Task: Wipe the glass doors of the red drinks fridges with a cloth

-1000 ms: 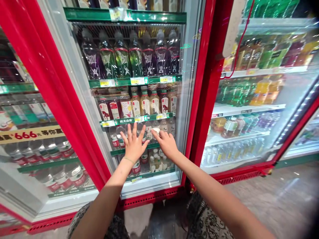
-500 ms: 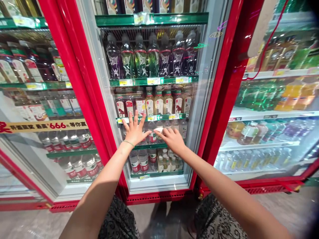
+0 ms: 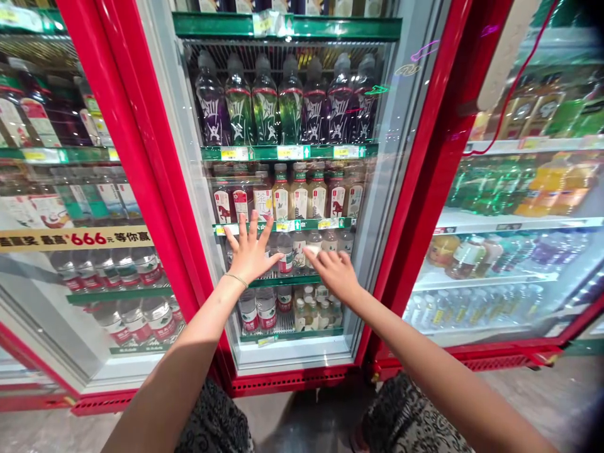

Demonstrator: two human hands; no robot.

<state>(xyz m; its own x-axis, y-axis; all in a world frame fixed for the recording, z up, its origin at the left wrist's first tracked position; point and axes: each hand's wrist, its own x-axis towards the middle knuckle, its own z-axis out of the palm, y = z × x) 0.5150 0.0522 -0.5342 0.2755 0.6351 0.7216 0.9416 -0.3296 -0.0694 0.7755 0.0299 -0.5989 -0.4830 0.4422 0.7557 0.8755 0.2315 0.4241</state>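
My left hand [image 3: 250, 251] lies with fingers spread flat against the glass door of the middle drinks fridge, at the height of the tea bottle shelf. A thin bracelet circles that wrist. To its right, my right hand [image 3: 336, 270] is closed, with bent fingers pressing a small white wad [image 3: 311, 250] to the same glass. Whether the wad is tissue or cloth, I cannot tell. Behind the pane, tea bottles [image 3: 299, 195] stand above the hands and water bottles [image 3: 265, 309] below them.
A red door frame [image 3: 419, 189] borders the glass. Dark sports drink bottles [image 3: 314, 104] fill a higher shelf. More drinks fridges adjoin on both sides, the left one bearing a yellow banner [image 3: 94, 239]. A red cord [image 3: 514, 82] hangs at the upper right.
My right hand has slid a little to the right across the glass with the white wad. My left hand stays spread on the pane. The view has shifted slightly.
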